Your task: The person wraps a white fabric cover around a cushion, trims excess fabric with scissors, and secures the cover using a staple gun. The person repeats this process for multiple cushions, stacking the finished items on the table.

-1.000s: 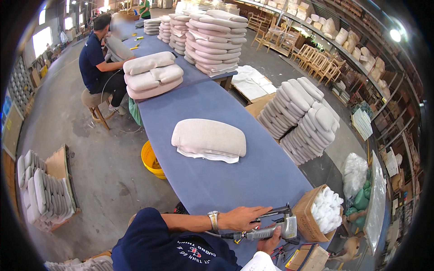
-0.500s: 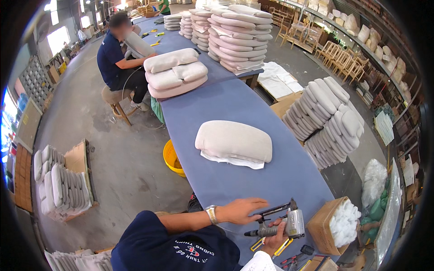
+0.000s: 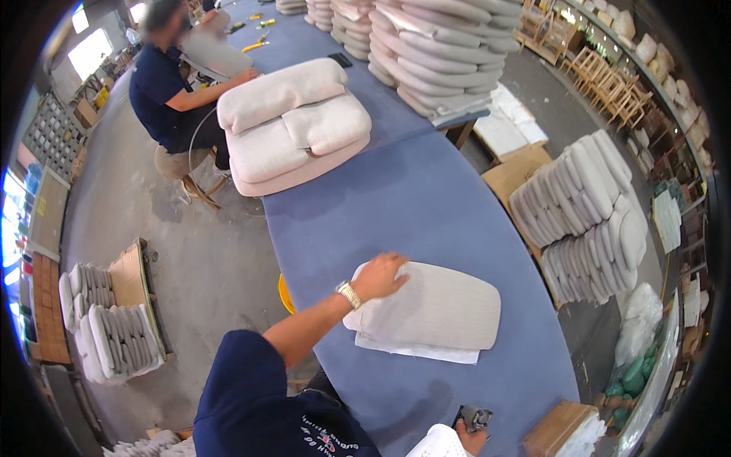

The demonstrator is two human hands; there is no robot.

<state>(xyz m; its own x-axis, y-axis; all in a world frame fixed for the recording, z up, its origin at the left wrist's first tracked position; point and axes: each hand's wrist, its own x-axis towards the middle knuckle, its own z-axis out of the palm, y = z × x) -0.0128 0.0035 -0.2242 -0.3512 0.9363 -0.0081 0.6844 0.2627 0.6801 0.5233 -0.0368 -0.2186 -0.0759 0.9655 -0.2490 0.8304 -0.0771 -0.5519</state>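
Note:
A light grey padded cushion [image 3: 449,305] lies on the blue-covered table in front of me, a flap of white lining showing along its near edge. My left hand [image 3: 381,276], with a metal watch on the wrist, is over the cushion's far left part, fingers stretched out. Whether it presses on the fabric or hovers just above, I cannot tell. At the bottom of the view my right hand [image 3: 473,440] grips a pneumatic staple gun [image 3: 477,417], nearer to me than the cushion. Part of that hand and the tool's lower end are hidden.
Stacked cushions [image 3: 297,133] stand farther up the table [image 3: 365,198], with taller stacks [image 3: 442,57] behind. A cardboard box [image 3: 560,430] with white stuffing is at the near right. More cushions [image 3: 582,217] are piled beyond the right edge. A co-worker [image 3: 164,91] sits at the left side.
My left hand has moved from beside the staple gun up to the cushion. The staple gun in my right hand is now lower in view. The whole view has shifted.

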